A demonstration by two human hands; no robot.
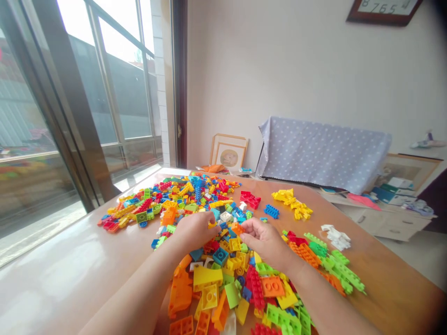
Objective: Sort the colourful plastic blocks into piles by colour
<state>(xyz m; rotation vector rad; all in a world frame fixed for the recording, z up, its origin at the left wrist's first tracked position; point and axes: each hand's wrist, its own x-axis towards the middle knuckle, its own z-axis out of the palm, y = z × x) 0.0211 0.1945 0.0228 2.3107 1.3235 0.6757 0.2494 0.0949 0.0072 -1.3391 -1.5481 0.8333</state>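
Observation:
My right hand pinches an orange toy brick between thumb and fingers, just above the pile of loose bricks. To its left, my left hand reaches into the same pile with its fingers curled down. A bit of a yellow brick shows at its fingertips; the fingers partly hide what is in them. A white brick lies just beyond both hands. Nearer to me, between my forearms, are a blue-green brick, a large yellow brick and a long red brick.
Sorted groups lie on the brown table: yellow bricks, blue bricks, red bricks, white bricks and green bricks. A mixed heap spreads across the far left. Behind stands a dotted cloth.

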